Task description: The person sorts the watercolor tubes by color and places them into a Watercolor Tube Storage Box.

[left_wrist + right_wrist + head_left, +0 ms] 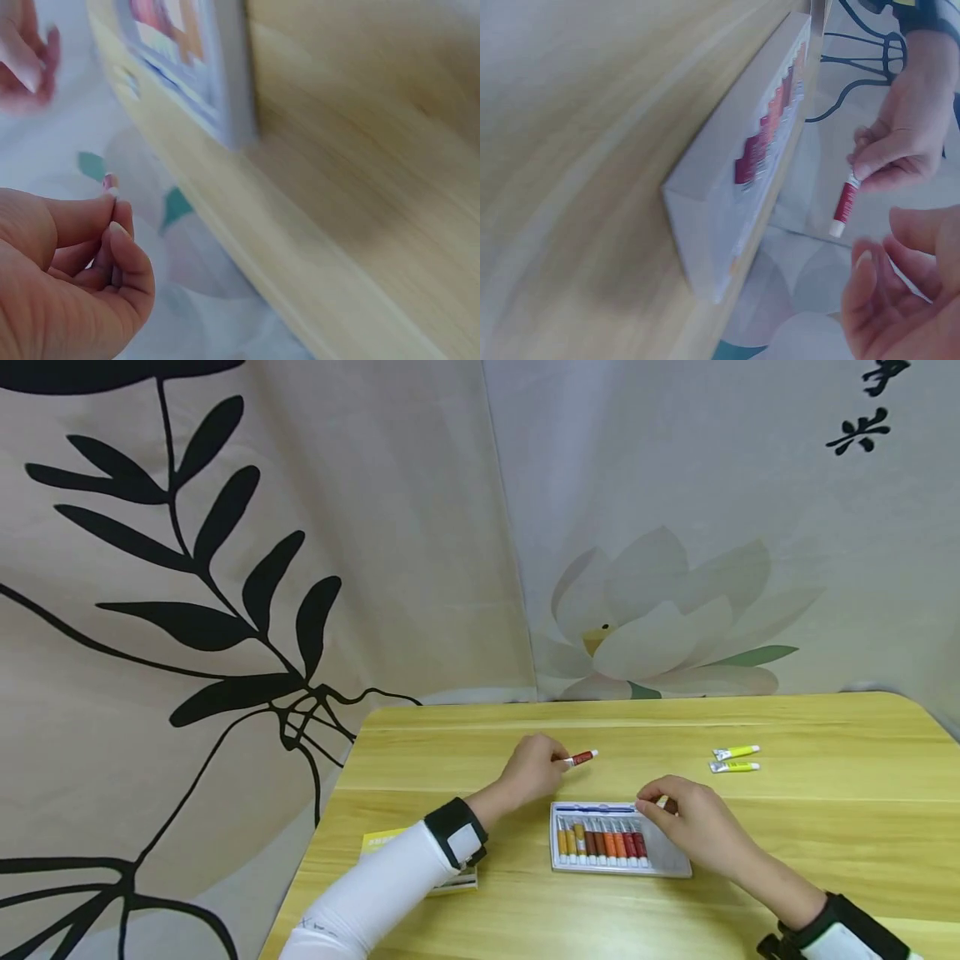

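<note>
My left hand [536, 767] pinches a dark red paint tube [582, 757] by its crimped end, above the table behind the tray. The tube's white cap points to the right. In the right wrist view the same tube [844, 206] hangs from the left fingertips. A white plastic tray [667, 852] holds a row of paint tubes, from yellow-ochre through brown and orange to dark red, and its right part is bare. My right hand [693, 822] is over the tray's back right corner, fingers loosely bent. In its wrist view a gap shows between thumb and fingers.
Two yellow paint tubes [737, 767] lie side by side at the back right of the wooden table [847, 827]. A yellow and white box [382, 839] sits partly hidden under my left forearm. Behind the table's far edge hangs a printed curtain [420, 568].
</note>
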Available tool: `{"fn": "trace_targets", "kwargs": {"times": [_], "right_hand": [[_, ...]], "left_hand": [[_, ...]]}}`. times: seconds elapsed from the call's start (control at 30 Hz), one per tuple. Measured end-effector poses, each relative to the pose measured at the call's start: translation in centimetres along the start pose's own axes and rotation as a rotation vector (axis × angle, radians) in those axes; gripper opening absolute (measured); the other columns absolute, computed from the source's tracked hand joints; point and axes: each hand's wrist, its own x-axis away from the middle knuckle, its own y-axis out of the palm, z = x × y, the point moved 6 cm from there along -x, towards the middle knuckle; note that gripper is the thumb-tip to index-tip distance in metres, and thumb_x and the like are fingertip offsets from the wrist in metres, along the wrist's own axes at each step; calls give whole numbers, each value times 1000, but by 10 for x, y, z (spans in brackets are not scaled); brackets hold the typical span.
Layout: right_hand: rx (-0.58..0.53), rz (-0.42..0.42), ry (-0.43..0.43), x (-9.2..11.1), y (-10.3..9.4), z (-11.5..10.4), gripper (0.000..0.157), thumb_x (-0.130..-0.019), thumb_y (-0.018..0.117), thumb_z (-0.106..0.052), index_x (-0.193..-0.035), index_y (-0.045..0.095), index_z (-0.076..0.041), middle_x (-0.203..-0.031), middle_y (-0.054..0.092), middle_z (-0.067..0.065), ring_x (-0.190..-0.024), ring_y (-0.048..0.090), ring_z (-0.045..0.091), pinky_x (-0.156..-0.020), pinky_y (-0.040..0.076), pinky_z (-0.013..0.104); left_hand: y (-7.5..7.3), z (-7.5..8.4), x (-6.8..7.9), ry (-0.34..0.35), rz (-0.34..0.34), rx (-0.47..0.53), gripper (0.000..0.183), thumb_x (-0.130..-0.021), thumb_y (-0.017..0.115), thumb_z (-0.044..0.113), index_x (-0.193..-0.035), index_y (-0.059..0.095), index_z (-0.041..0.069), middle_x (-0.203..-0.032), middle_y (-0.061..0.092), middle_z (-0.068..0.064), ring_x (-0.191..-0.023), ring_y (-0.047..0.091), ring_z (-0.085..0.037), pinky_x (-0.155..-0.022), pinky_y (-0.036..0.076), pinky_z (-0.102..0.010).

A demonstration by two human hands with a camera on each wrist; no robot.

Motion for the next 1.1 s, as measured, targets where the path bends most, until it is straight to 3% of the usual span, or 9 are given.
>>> {"fn": "trace_targets", "kwargs": {"times": [0.2,0.4,0.7,0.93,1.1], "right_hand": [[102,142,-235,-4,-8,-25,35,-79,75,-17,-111,66,-9,-106,62,1,-82,57,11,-56,52,28],[229,197,-395,-1,-7,-42,35,-69,80,-13,-103,70,-7,-102,63,2,-92,52,15,-64,54,32],[235,171,-422,4,-1,-45,31,-66,82,-10,-95,73,-12,-92,64,-4,-84,52,9,-58,53,24],[232,173,-493,7,0,-49,27,-65,82,-9,-90,73,-10,-86,63,-6,-81,52,8,-60,53,23],[246,166,-438,6,-2,-45,25,-69,80,-11,-92,72,-9,-85,65,-5,-80,54,8,-60,53,25]], "left_hand": [[-4,30,28,63,-62,129,13,-90,63,14,-94,73,6,-77,65,2,-56,49,-9,-46,39,-20],[2,46,47,117,-109,185,18,-89,64,14,-103,71,5,-84,67,4,-59,52,-4,-50,44,-17],[4,52,61,116,-156,312,16,-89,65,14,-103,71,9,-80,66,2,-45,44,-6,-39,35,-17],[7,57,66,166,-172,304,20,-90,63,16,-108,70,12,-76,64,8,-38,37,-6,-36,31,-15],[4,55,66,238,-145,252,26,-94,59,25,-112,67,10,-85,65,8,-51,49,-3,-44,42,-15]]}}
